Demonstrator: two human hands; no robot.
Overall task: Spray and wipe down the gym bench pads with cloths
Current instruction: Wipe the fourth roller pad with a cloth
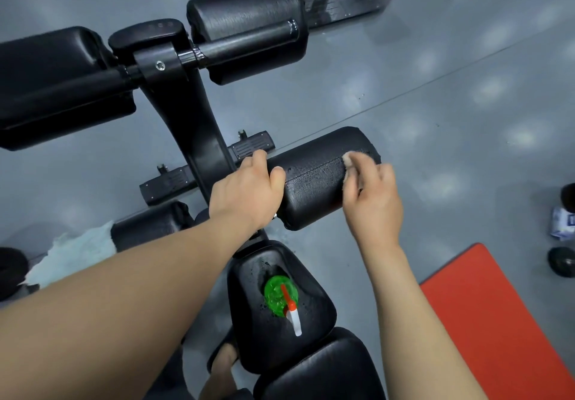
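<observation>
A black foam roller pad (314, 178) of the gym bench lies across the middle of the view, wet with droplets. My left hand (245, 194) grips its left end, fingers curled over the top. My right hand (371, 195) presses a small pale cloth (347, 166) against the roller's right part, fingers curled round it. A green spray bottle (280, 295) with an orange-and-white nozzle stands on the black seat pad (314, 312) below my hands. A second light cloth (74, 255) lies over the left lower roller (149, 222).
Two upper roller pads (249, 23), (46, 82) sit on the black frame (193, 113) farther away. A red mat (497, 321) lies on the grey floor at the lower right. Dark round objects and a white packet (563, 222) are at the right edge. My sandalled foot (224, 359) shows below.
</observation>
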